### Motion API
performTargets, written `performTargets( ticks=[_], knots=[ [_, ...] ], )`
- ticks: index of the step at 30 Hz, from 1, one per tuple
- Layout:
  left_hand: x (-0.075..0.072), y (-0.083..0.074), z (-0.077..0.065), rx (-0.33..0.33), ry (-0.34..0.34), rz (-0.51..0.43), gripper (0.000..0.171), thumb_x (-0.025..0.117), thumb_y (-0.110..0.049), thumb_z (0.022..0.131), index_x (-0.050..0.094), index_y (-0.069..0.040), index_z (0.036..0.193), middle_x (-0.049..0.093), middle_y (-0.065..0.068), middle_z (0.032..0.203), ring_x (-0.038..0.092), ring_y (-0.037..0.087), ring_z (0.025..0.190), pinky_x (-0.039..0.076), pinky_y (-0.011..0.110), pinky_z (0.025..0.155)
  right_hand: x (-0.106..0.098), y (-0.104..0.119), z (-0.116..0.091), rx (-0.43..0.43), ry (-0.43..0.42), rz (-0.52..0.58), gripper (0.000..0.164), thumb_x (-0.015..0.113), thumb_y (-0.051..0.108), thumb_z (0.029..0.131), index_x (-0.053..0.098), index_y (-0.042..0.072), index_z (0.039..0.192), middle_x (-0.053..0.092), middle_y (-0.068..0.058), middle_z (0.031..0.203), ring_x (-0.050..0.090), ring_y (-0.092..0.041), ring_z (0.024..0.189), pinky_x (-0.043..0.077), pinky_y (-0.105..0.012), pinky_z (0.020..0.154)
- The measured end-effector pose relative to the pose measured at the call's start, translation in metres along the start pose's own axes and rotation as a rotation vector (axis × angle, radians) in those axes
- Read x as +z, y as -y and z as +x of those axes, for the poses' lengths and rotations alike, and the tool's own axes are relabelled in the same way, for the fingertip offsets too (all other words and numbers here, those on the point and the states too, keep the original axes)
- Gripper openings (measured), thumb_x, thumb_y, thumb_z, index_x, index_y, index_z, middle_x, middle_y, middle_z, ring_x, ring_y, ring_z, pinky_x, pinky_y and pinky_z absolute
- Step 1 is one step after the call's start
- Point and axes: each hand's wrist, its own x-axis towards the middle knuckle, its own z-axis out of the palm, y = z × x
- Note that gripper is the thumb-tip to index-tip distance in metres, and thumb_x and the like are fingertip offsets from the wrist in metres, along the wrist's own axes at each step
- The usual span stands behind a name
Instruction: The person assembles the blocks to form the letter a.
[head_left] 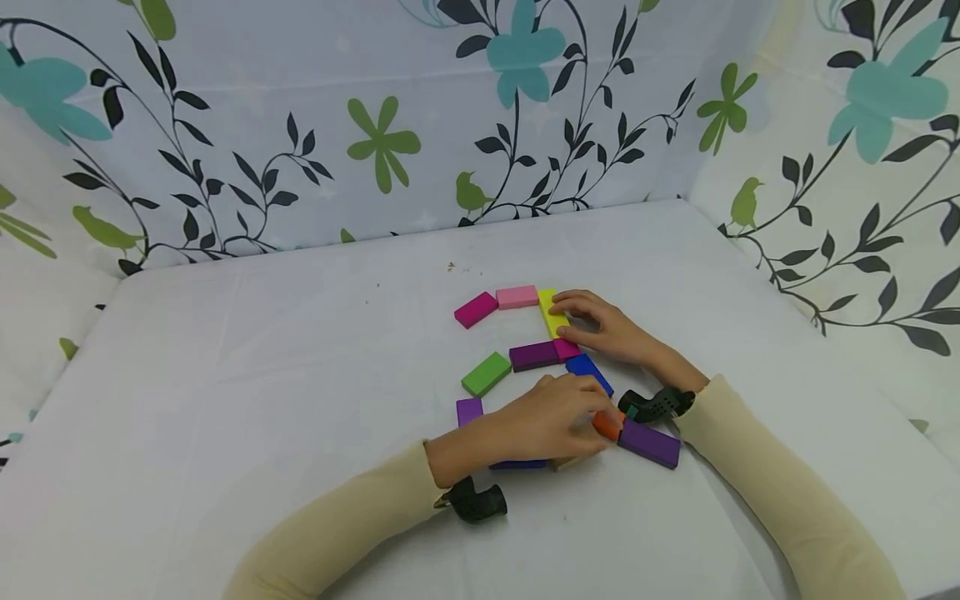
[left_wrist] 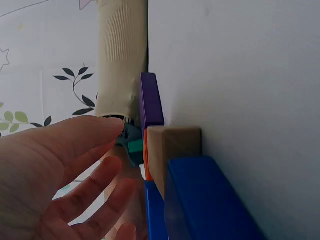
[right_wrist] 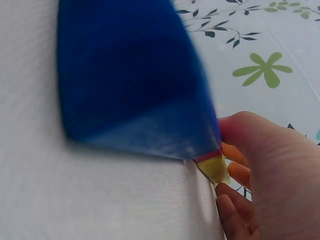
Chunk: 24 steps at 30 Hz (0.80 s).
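My right hand (head_left: 611, 329) is at the yellow block (head_left: 552, 312), its thumb and fingers bent about the block's right edge. At the yellow block's near end is a magenta block (head_left: 567, 350), with a dark purple block (head_left: 534, 357) beside it and a blue block (head_left: 590, 373) nearer. My left hand (head_left: 551, 417) hovers over the nearer blocks, fingertips by the orange block (head_left: 608, 425). In the left wrist view its fingers are spread, holding nothing. It partly hides the tan block (left_wrist: 180, 142) and a dark blue block (head_left: 519, 464). A purple block (head_left: 649, 443) touches the orange one.
A magenta block (head_left: 476, 310) and a pink block (head_left: 517, 297) lie left of the yellow one. Farther left are a green block (head_left: 486, 374) and a violet block (head_left: 469, 411). Patterned cloth (head_left: 285, 125) rises behind the white table (head_left: 262, 358).
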Motion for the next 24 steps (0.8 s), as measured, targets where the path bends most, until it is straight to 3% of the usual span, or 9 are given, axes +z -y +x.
performTargets(
  ticks=[7,14,24],
  knots=[
    [-0.004,0.009,-0.013,-0.032,0.019,-0.040,0.027,0.067,-0.029,0.093,0.069,-0.016,0.117,0.061,-0.004,0.115,0.055,0.006,0.105,0.039,0.024,0.083,-0.001,0.001,0.001,0.013,0.005,-0.004,0.034,0.062,0.003,0.093,0.058,-0.001,0.127,0.043,-0.018,0.143,0.040,-0.034,0.134,0.034,-0.050,0.109],
    [0.001,0.015,-0.018,-0.077,0.098,-0.091,0.040,0.074,-0.030,0.087,0.063,-0.013,0.122,0.061,-0.002,0.110,0.056,0.002,0.091,0.043,0.017,0.079,0.001,0.002,0.000,0.026,0.008,0.006,0.034,0.063,0.003,0.093,0.058,-0.002,0.127,0.043,-0.019,0.143,0.040,-0.034,0.134,0.034,-0.050,0.110],
    [0.002,0.019,-0.019,-0.063,0.111,-0.165,0.041,0.075,-0.027,0.086,0.059,-0.012,0.121,0.058,-0.002,0.106,0.053,0.001,0.086,0.043,0.013,0.078,0.000,0.002,0.000,0.018,0.001,0.006,0.034,0.063,0.003,0.093,0.059,-0.001,0.127,0.043,-0.018,0.143,0.040,-0.033,0.134,0.034,-0.049,0.109]
  ],
)
